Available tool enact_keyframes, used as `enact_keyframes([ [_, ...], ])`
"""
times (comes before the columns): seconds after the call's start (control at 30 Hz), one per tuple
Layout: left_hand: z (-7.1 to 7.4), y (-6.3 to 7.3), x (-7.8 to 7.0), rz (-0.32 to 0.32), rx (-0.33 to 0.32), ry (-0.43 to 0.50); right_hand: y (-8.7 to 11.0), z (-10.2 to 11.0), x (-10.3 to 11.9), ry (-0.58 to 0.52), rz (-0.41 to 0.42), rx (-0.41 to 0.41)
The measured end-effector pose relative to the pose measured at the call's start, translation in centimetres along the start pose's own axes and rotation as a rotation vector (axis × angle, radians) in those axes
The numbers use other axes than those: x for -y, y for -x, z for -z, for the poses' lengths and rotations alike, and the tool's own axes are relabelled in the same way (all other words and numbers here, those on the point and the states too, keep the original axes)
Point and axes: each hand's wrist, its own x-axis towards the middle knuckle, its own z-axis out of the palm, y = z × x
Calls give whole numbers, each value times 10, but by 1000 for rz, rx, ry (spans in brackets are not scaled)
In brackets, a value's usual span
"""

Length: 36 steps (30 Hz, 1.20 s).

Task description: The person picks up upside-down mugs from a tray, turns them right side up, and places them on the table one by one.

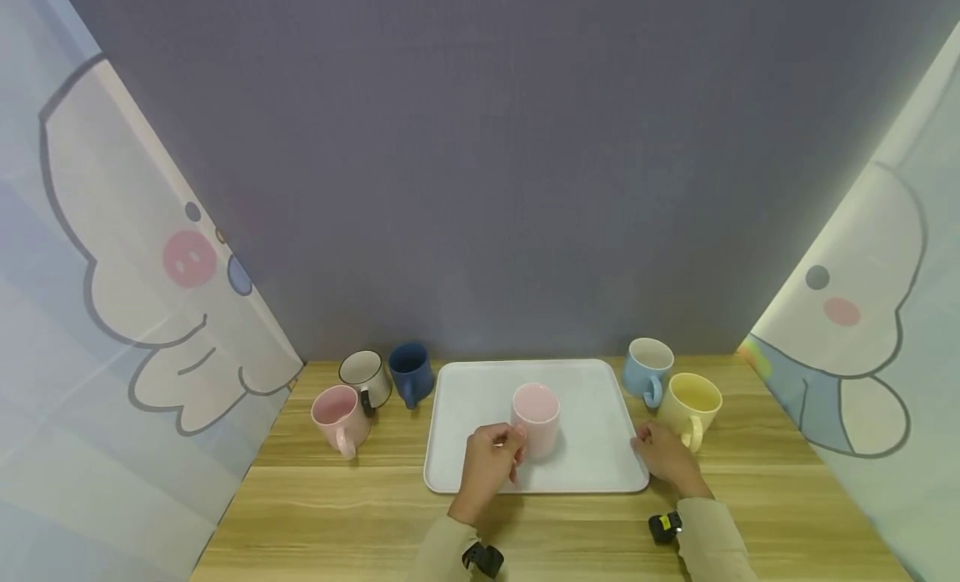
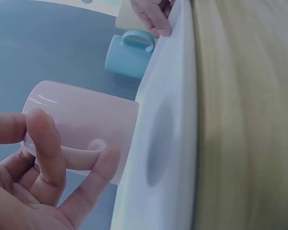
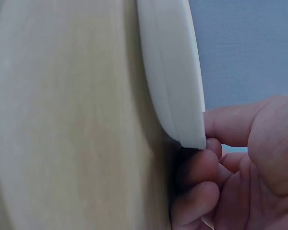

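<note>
A light pink mug is over the middle of the white rectangular tray, its mouth facing up. My left hand grips this mug's handle, with thumb and fingers around it in the left wrist view. The mug's base lies close over the tray, which shows a soft dark patch beside it. At the tray's right edge, my right hand pinches the rim, thumb on the upper side and curled fingers at the underside in the right wrist view.
Left of the tray stand a darker pink mug, a white mug with a black handle, and a dark blue mug. To its right are a light blue mug and a yellow mug, close to my right hand. A grey panel rises behind.
</note>
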Motion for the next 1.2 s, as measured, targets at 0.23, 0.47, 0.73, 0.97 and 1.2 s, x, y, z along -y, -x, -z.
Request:
enact_keyframes([
  [0.23, 6, -6, -11, -10, -18, -22, 0, 0, 0, 4, 3, 1],
  [0.47, 11, -14, -19, -49, -41, -23, 1, -1, 0, 4, -1, -2],
  [0.73, 18, -20, -30, -88, -66, -34, 1, -1, 0, -7, 4, -9],
  [0.97, 20, -21, -33, -94, -66, -52, 1, -1, -1, -6, 9, -10],
  [1.2, 19, -21, -35, -88, -60, -9, 0, -2, -3, -12, -1, -5],
])
